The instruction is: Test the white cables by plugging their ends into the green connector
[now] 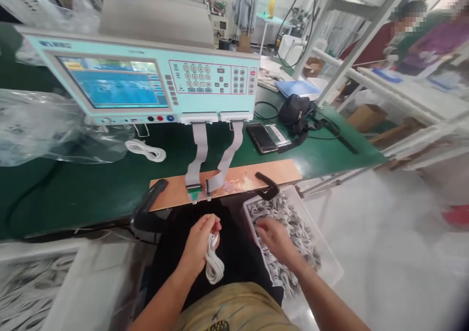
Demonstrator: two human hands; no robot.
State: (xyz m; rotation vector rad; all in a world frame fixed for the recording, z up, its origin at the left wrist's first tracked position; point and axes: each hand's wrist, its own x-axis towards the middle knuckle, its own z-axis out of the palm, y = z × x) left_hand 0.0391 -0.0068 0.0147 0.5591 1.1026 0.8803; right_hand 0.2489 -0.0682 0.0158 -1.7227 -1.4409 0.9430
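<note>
My left hand (203,233) is closed round a coiled white cable (214,267), and the loops hang below the fingers over my lap. My right hand (273,236) hovers at the near-left side of a white crate (331,258) full of bundled cables (293,218). Its fingers are loosely bent, and I see nothing between them. Ahead of both hands, two grey ribbon cables (200,150) run down from a pale-green tester (212,101) with a lit screen. They end at small connectors (194,193) on an orange-brown board (234,184) along the bench edge.
Black curved armrests (269,187) stand at the board's ends. On the green bench (326,150) lie another coiled white cable (145,150), a phone (262,138), a black pouch (293,109) and plastic bags (54,126). Another crate of cables (40,282) sits lower left. People work at the upper right.
</note>
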